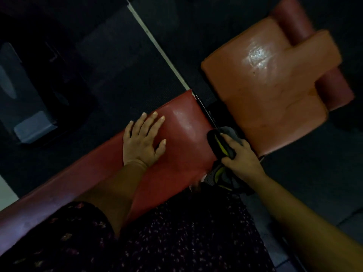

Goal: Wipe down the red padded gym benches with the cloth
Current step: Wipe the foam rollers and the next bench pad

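Observation:
A long red padded bench runs from the lower left up to the middle of the view. My left hand rests flat on its top, fingers spread. My right hand grips a dark grey cloth with yellow-green trim at the bench's right end, in the gap next to a second, lighter orange-red pad. Part of the cloth hangs down below my hand. The orange-red pad shows a glossy patch near its middle.
Two darker red rolls sit behind the orange-red pad. The floor is dark rubber matting with a pale strip running diagonally. A dim grey machine part lies at the left. My patterned dark clothing fills the bottom.

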### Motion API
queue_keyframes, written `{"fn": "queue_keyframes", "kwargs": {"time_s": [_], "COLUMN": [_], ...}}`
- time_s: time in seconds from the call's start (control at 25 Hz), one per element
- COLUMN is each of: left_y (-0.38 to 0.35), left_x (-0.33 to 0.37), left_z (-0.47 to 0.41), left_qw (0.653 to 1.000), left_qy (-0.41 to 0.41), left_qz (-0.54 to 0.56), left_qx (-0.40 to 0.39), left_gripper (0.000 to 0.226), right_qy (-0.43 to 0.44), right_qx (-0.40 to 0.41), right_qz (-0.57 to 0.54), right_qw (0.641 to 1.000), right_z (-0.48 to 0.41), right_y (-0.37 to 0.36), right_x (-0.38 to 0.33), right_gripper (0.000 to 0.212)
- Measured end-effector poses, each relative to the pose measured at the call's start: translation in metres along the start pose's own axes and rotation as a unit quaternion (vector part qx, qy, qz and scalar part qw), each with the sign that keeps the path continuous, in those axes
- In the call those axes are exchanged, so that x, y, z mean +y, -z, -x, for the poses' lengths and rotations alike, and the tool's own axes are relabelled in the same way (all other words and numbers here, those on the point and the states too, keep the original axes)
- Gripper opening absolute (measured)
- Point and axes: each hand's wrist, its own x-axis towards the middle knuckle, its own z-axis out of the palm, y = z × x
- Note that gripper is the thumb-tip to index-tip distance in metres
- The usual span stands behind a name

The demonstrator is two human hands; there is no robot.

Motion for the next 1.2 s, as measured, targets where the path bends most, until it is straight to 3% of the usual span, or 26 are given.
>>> {"fn": "queue_keyframes", "kwargs": {"time_s": [0.12, 0.24, 0.36, 0.48, 0.56, 0.72, 0.84, 1.0, 1.04, 1.16, 1.2], "left_y": [0.000, 0.004, 0.009, 0.015, 0.013, 0.009, 0.008, 0.009, 0.009, 0.006, 0.005], "left_x": [0.001, 0.001, -0.003, -0.006, -0.012, -0.015, -0.016, -0.016, -0.015, -0.018, -0.019], "left_z": [-0.001, 0.000, 0.011, 0.038, 0.050, 0.055, 0.055, 0.055, 0.055, 0.055, 0.056], "left_qw": [1.000, 1.000, 0.988, 0.968, 0.961, 0.963, 0.961, 0.960, 0.961, 0.960, 0.959], "left_qy": [0.005, -0.019, -0.140, -0.247, -0.269, -0.258, -0.262, -0.265, -0.263, -0.270, -0.273], "left_qz": [-0.001, 0.023, 0.060, 0.035, 0.016, -0.008, -0.024, -0.036, -0.039, -0.030, -0.026], "left_qx": [-0.006, 0.009, -0.003, -0.032, -0.066, -0.084, -0.083, -0.084, -0.079, -0.068, -0.064], "left_gripper": [0.061, 0.060, 0.059, 0.063, 0.066, 0.068, 0.068, 0.068, 0.068, 0.067, 0.067], "right_qy": [-0.087, -0.019, -0.040, -0.103, -0.156, -0.181, -0.182, -0.189, -0.182, -0.173, -0.183], "right_qx": [0.044, 0.060, 0.092, 0.112, 0.147, 0.183, 0.158, 0.217, 0.233, 0.234, 0.213], "right_qz": [-0.059, 0.051, 0.069, -0.078, -0.260, -0.574, -0.624, -0.655, -0.650, -0.560, -0.551], "right_qw": [0.993, 0.997, 0.993, 0.985, 0.942, 0.778, 0.743, 0.699, 0.701, 0.775, 0.786], "right_z": [-0.006, 0.014, 0.035, 0.034, 0.029, 0.044, 0.048, 0.043, 0.047, 0.073, 0.079], "right_y": [-0.009, -0.023, -0.035, -0.040, -0.045, -0.079, -0.103, -0.106, -0.111, -0.142, -0.151], "right_x": [-0.003, -0.008, 0.005, 0.007, -0.001, -0.014, -0.016, -0.028, -0.036, -0.052, -0.051], "right_gripper": [0.072, 0.072, 0.073, 0.072, 0.069, 0.066, 0.068, 0.069, 0.069, 0.074, 0.077]}}
